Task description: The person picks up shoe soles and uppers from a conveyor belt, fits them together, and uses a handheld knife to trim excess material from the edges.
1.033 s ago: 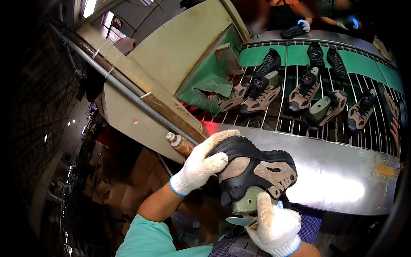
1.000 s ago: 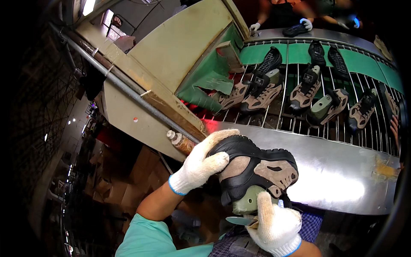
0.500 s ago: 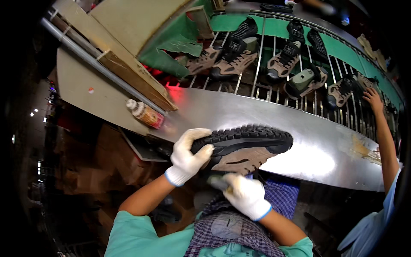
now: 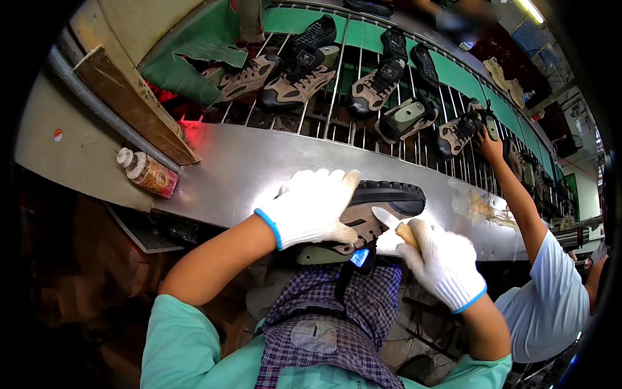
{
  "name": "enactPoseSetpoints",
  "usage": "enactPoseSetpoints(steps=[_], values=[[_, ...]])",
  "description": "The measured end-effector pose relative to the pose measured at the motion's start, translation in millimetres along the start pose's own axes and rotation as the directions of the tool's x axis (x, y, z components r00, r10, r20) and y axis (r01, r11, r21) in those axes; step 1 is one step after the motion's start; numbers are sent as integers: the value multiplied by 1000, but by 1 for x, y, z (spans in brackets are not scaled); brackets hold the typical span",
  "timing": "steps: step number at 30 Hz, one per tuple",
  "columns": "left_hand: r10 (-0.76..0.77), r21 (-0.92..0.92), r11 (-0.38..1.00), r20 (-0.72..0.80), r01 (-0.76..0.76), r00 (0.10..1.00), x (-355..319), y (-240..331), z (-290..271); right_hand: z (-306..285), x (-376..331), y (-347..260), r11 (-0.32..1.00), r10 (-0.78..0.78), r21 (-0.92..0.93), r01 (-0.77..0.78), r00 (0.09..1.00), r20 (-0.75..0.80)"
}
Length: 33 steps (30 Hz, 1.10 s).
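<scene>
Centre frame, our gloved left hand [image 4: 311, 207] clamps the tan-and-black shoe [image 4: 372, 211] against the steel counter [image 4: 246, 168]. Our right hand [image 4: 440, 262] grips a small tool [image 4: 395, 223], tip touching the shoe's side.

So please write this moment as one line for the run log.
left hand: holds shoe | right hand: holds tool at shoe | rack: more shoes | co-worker's hand: on rack
</scene>
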<state>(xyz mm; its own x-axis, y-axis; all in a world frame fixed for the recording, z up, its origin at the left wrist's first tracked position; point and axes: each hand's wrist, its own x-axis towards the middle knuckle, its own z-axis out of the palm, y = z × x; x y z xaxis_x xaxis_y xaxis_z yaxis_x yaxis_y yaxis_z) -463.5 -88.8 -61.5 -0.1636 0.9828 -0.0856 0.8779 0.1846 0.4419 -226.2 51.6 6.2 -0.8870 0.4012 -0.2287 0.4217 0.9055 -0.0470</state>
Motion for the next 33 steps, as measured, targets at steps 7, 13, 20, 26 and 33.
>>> enactPoseSetpoints(steps=[7,13,20,26,33], values=[[54,-70,996,-64,-58,996,2,-7,5,15,32,-47,991,-120,-74,112,986,-115],[139,16,990,-133,-138,981,-3,-11,13,-2,20,-66,992,-110,77,96,975,191],[177,16,984,-174,-177,969,-8,-10,6,24,20,-19,964,71,242,-112,982,173],[281,139,959,-582,-247,763,-39,-12,16,62,19,12,905,-2,419,68,988,-157],[-329,25,925,-446,379,832,-153,-64,123,109,12,112,944,306,226,-239,890,-339]])
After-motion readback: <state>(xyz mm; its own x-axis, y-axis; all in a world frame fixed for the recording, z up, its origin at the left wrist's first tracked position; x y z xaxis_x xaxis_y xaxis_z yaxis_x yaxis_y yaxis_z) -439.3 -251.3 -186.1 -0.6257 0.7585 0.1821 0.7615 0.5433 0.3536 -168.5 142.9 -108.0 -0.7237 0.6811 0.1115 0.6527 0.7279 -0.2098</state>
